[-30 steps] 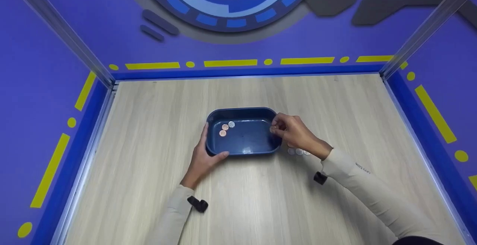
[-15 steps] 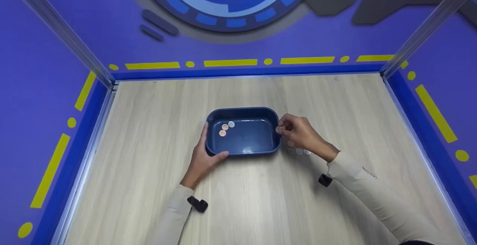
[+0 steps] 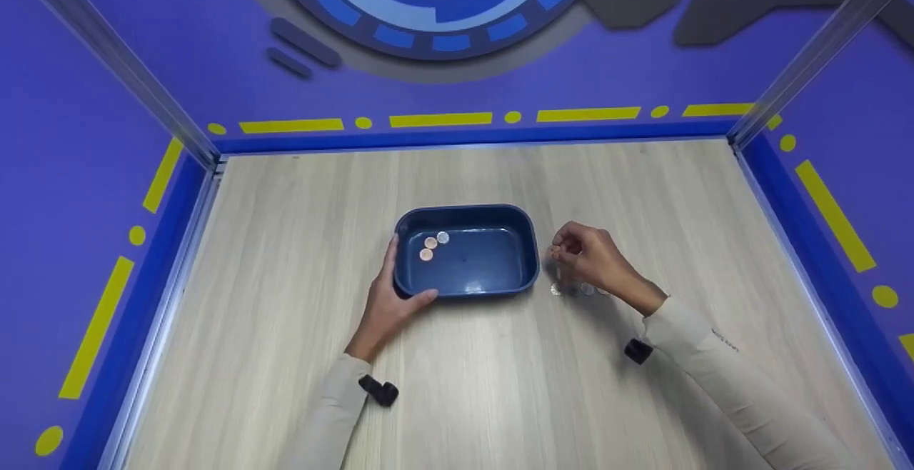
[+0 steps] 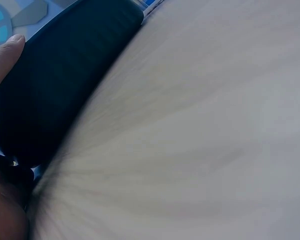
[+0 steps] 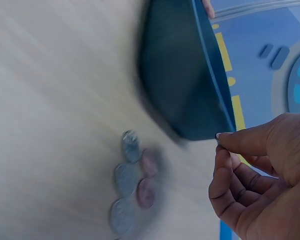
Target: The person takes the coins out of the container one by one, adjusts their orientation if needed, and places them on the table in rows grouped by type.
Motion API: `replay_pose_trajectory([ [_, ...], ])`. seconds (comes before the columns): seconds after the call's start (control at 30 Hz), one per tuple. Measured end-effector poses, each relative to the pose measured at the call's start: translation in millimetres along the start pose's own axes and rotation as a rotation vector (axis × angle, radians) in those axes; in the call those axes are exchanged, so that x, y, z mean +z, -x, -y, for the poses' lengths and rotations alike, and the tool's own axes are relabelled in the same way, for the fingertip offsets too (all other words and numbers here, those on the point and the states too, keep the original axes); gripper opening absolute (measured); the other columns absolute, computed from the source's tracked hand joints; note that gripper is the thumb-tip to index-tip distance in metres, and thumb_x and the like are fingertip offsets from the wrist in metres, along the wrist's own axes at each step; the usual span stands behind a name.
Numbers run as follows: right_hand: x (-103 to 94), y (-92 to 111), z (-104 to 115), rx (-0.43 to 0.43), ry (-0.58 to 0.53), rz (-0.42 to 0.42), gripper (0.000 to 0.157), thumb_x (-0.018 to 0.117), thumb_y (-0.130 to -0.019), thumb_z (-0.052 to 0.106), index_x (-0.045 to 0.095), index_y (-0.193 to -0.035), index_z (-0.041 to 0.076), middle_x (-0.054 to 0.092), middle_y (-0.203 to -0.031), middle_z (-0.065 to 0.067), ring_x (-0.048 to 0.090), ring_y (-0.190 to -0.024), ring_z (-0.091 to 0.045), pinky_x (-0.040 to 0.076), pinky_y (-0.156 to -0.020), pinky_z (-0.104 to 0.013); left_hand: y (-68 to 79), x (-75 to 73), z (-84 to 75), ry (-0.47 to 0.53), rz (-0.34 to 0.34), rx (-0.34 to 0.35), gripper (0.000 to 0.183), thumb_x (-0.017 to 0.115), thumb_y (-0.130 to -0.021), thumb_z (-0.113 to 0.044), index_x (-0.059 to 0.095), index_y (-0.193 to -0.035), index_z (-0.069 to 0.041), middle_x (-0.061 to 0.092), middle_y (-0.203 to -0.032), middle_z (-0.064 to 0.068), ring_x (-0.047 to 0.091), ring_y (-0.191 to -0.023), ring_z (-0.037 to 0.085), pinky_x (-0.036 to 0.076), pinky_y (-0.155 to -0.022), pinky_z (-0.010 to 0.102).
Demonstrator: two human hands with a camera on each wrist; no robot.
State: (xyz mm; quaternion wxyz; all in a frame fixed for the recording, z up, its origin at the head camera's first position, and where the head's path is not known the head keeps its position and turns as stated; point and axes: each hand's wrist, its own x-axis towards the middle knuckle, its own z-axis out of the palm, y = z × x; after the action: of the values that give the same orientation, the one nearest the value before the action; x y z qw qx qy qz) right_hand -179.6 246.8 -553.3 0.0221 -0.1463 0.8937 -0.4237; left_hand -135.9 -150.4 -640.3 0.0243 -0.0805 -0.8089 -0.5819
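Observation:
In the head view a dark blue plastic tray (image 3: 471, 293) stands mid-table. Two copper coins (image 3: 426, 254) and one silver coin (image 3: 443, 238) lie inside at its left. My left hand (image 3: 385, 309) holds the near left corner, thumb at the front rim and fingers along the left wall; the left wrist view shows the thumb against the outer wall. Right of the tray, my right hand (image 3: 589, 259) pinches a coin (image 5: 218, 138) between thumb and forefinger, mostly hidden by the fingertips. Below it, silver coins (image 5: 122, 215) and copper coins (image 5: 146, 192) lie on the table.
The light wooden table (image 3: 300, 241) is enclosed by blue-purple panels (image 3: 464, 84) at the back and both sides. Metal posts (image 3: 193, 138) stand at the back corners. A dark wrist device (image 3: 639, 350) sits at the right cuff.
My right hand has moved right, away from the tray's right rim, with the coin still between its fingertips. The left hand, the tray and the coins inside look unmoved.

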Motion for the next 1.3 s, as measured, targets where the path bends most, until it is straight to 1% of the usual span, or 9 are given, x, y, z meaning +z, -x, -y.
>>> replay_pose_trajectory([
  [0.27,-4.7,14,-22,0.046,0.006,0.001,0.008,0.08,-0.097,-0.003,0.072,-0.097,0.0,0.075,-0.086,-0.008,0.069,-0.077,-0.017,0.052,-0.069,-0.022,0.5,0.1,-2.1,0.0,0.003,-0.01,0.126,0.095,-0.085,-0.041,0.014,-0.179,-0.017,0.029,-0.179,0.018,0.037,-0.16,0.039,0.03,-0.13,0.059],
  [0.47,-9.6,22,-32,0.076,-0.001,0.02,0.007,0.079,-0.099,0.0,0.073,-0.099,0.0,0.077,-0.089,-0.01,0.07,-0.078,-0.019,0.052,-0.066,-0.022,0.1,0.0,-0.8,0.01,0.011,0.009,0.125,0.094,-0.087,-0.04,0.013,-0.179,-0.014,0.027,-0.18,0.018,0.036,-0.161,0.04,0.031,-0.129,0.06],
  [0.7,-12.5,30,-45,0.117,-0.019,0.027,0.008,0.08,-0.099,0.0,0.072,-0.099,-0.002,0.076,-0.087,-0.012,0.066,-0.073,-0.017,0.05,-0.056,-0.023,-0.1,0.1,-0.6,0.002,0.014,0.013,0.126,0.094,-0.086,-0.04,0.013,-0.179,-0.014,0.026,-0.18,0.018,0.036,-0.161,0.039,0.031,-0.129,0.058],
  [0.8,-11.7,34,-50,0.132,-0.025,0.038,0.007,0.079,-0.099,-0.001,0.072,-0.099,-0.002,0.074,-0.085,-0.011,0.064,-0.069,-0.015,0.05,-0.054,-0.023,0.0,0.1,-0.7,0.005,0.014,0.011,0.126,0.094,-0.086,-0.04,0.013,-0.178,-0.013,0.027,-0.18,0.019,0.037,-0.16,0.039,0.031,-0.129,0.058],
  [1.07,-9.3,38,-58,0.128,0.016,0.022,0.007,0.08,-0.098,-0.002,0.073,-0.099,-0.002,0.073,-0.086,-0.008,0.064,-0.073,-0.016,0.049,-0.059,-0.022,-1.1,-0.1,-0.3,0.002,0.011,0.014,0.126,0.095,-0.085,-0.039,0.013,-0.178,-0.012,0.026,-0.18,0.02,0.035,-0.161,0.04,0.029,-0.13,0.058],
  [1.3,-10.8,39,-60,0.131,0.063,0.021,0.006,0.079,-0.097,-0.006,0.074,-0.101,-0.003,0.072,-0.09,-0.01,0.064,-0.077,-0.017,0.05,-0.061,-0.022,-0.9,0.3,-1.5,-0.002,0.013,0.011,0.126,0.094,-0.086,-0.04,0.013,-0.178,-0.013,0.026,-0.18,0.019,0.034,-0.162,0.04,0.029,-0.13,0.058],
])
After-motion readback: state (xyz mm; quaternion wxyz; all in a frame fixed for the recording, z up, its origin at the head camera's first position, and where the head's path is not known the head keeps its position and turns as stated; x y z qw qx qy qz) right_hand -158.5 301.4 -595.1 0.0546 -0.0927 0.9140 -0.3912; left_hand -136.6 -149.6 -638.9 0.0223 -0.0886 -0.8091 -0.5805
